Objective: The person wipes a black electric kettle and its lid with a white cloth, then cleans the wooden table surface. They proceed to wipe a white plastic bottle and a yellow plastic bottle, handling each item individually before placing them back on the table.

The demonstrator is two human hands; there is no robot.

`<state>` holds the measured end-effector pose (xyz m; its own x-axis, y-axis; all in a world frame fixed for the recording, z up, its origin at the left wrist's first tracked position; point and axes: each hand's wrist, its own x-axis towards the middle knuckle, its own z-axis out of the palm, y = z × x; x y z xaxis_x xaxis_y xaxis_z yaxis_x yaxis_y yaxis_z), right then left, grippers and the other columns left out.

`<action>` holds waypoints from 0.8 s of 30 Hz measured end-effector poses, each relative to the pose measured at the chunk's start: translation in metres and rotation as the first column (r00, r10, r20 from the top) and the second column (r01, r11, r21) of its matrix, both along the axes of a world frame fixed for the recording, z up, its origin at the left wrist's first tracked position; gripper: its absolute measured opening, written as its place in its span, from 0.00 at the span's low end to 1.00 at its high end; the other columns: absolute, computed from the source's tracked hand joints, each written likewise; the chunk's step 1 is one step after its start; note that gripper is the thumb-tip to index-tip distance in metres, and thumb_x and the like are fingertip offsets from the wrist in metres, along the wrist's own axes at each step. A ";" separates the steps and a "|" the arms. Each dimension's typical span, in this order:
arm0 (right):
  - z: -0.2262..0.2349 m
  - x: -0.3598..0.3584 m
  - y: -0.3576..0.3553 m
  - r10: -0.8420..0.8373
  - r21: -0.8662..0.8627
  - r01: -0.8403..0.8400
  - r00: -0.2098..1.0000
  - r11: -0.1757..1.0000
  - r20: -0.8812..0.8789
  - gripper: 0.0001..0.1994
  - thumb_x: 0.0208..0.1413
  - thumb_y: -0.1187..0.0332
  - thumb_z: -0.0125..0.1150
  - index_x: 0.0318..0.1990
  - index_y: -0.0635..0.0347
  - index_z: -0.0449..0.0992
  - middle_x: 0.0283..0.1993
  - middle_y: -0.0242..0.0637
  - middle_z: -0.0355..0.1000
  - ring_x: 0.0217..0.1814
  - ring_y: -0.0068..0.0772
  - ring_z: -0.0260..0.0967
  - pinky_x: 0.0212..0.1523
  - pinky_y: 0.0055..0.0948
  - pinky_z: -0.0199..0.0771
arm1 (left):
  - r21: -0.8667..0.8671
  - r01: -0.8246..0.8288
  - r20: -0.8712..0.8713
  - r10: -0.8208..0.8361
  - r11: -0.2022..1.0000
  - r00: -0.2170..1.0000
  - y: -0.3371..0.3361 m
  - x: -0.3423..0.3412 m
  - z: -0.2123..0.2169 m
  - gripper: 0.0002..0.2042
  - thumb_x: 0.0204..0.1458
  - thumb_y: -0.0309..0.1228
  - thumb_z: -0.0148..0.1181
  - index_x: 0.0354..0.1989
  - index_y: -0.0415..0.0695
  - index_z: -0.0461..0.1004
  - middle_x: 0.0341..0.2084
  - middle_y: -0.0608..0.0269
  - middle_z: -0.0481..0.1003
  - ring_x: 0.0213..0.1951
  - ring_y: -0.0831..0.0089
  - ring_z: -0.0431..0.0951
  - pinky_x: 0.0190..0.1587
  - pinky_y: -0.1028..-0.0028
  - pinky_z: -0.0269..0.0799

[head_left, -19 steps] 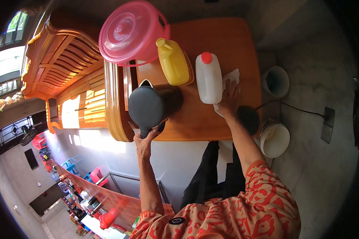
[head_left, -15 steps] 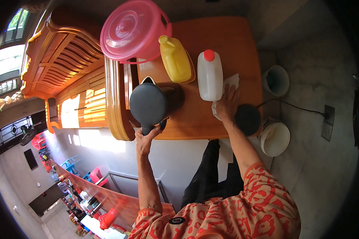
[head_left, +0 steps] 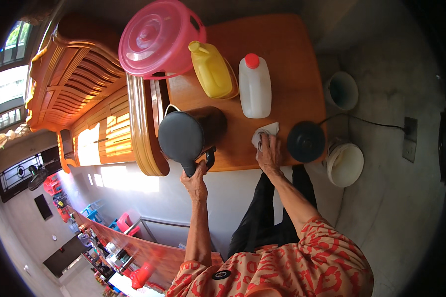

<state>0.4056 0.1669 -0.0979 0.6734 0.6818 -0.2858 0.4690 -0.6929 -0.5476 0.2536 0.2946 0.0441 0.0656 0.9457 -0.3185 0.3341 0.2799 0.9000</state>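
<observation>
A dark electric kettle (head_left: 189, 134) with its lid closed stands on the orange wooden table (head_left: 282, 54) near the front edge. My left hand (head_left: 196, 179) grips the kettle's handle from below. My right hand (head_left: 269, 154) presses a crumpled white cloth (head_left: 263, 134) onto the tabletop, to the right of the kettle. The kettle's round black base (head_left: 306, 142) sits at the table's right front corner, its cord running off to the right.
Behind the kettle stand a yellow jug (head_left: 212, 70), a white jug with a red cap (head_left: 254, 85) and a pink lidded bucket (head_left: 154, 38). A wooden bench (head_left: 79, 84) lies left of the table. Two pails (head_left: 345, 162) stand on the concrete floor at right.
My right hand with the cloth has slid toward the table's front edge, away from the white jug. My left hand stays on the kettle's handle.
</observation>
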 end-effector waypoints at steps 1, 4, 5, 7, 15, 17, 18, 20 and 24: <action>0.011 -0.001 0.005 -0.018 0.132 0.028 0.997 0.991 -0.076 0.32 0.42 0.78 0.62 0.59 0.55 0.62 0.56 0.43 0.58 0.54 0.52 0.59 0.52 0.45 0.66 | -0.009 -0.003 -0.011 0.003 1.000 1.000 -0.005 -0.002 0.000 0.08 0.48 0.28 0.63 0.23 0.37 0.73 0.18 0.65 0.71 0.23 0.78 0.69 0.30 0.77 0.64; 0.064 -0.011 0.034 0.061 0.533 0.100 0.959 0.840 -0.276 0.32 0.42 0.81 0.60 0.60 0.56 0.61 0.53 0.44 0.61 0.55 0.50 0.61 0.54 0.41 0.66 | -0.024 -0.018 -0.021 0.017 1.000 1.000 -0.022 -0.013 -0.002 0.08 0.47 0.28 0.61 0.22 0.37 0.72 0.18 0.67 0.71 0.23 0.79 0.67 0.29 0.77 0.62; 0.091 -0.012 0.045 0.140 0.669 0.110 0.941 0.735 -0.309 0.33 0.42 0.81 0.59 0.60 0.57 0.61 0.53 0.44 0.62 0.56 0.49 0.61 0.55 0.39 0.65 | -0.056 -0.021 -0.068 0.017 0.998 0.998 -0.030 -0.015 0.002 0.08 0.47 0.28 0.61 0.22 0.37 0.72 0.18 0.67 0.70 0.23 0.80 0.67 0.28 0.77 0.62; 0.123 -0.020 0.061 0.206 0.775 0.124 0.927 0.619 -0.312 0.34 0.40 0.80 0.59 0.61 0.55 0.61 0.49 0.45 0.64 0.51 0.49 0.62 0.52 0.42 0.65 | -0.115 -0.027 -0.163 0.008 0.993 0.987 -0.041 -0.017 0.014 0.07 0.45 0.27 0.61 0.21 0.38 0.72 0.17 0.68 0.70 0.23 0.81 0.67 0.28 0.78 0.61; 0.078 -0.002 0.093 0.395 0.718 0.207 0.719 0.664 -0.572 0.16 0.47 0.73 0.53 0.46 0.58 0.74 0.41 0.41 0.67 0.44 0.39 0.66 0.47 0.34 0.67 | -0.085 0.089 -0.276 -0.109 0.992 0.955 -0.063 -0.061 -0.002 0.05 0.43 0.26 0.65 0.22 0.40 0.75 0.16 0.72 0.71 0.21 0.83 0.67 0.25 0.79 0.63; 0.073 0.010 0.106 0.418 0.661 0.117 0.690 0.741 -0.591 0.12 0.48 0.70 0.52 0.41 0.58 0.75 0.39 0.40 0.69 0.46 0.40 0.64 0.49 0.33 0.65 | -0.080 0.099 -0.288 -0.118 0.992 0.950 -0.063 -0.063 -0.004 0.05 0.43 0.25 0.66 0.22 0.39 0.75 0.16 0.72 0.72 0.20 0.82 0.68 0.25 0.78 0.64; 0.064 0.010 0.111 0.375 0.607 0.161 0.656 0.778 -0.655 0.13 0.48 0.69 0.52 0.41 0.59 0.75 0.39 0.41 0.70 0.47 0.41 0.64 0.50 0.33 0.65 | -0.077 0.106 -0.294 -0.124 0.991 0.948 -0.064 -0.064 -0.004 0.06 0.43 0.25 0.67 0.22 0.39 0.75 0.16 0.71 0.72 0.20 0.82 0.68 0.24 0.78 0.64; 0.039 0.009 0.116 0.310 0.533 0.179 0.645 0.827 -0.698 0.14 0.48 0.67 0.51 0.41 0.59 0.75 0.40 0.43 0.70 0.47 0.43 0.64 0.50 0.34 0.65 | -0.059 0.129 -0.309 -0.141 0.990 0.941 -0.064 -0.064 -0.005 0.06 0.42 0.25 0.68 0.22 0.39 0.75 0.16 0.71 0.73 0.20 0.82 0.68 0.24 0.78 0.64; 0.000 0.003 0.120 0.199 0.449 0.169 0.723 0.877 -0.662 0.16 0.48 0.63 0.51 0.42 0.61 0.75 0.40 0.48 0.71 0.46 0.48 0.66 0.49 0.38 0.66 | 0.087 0.202 -0.389 -0.153 0.976 0.908 -0.069 -0.076 -0.021 0.11 0.39 0.28 0.71 0.21 0.39 0.72 0.15 0.61 0.72 0.17 0.68 0.70 0.23 0.71 0.66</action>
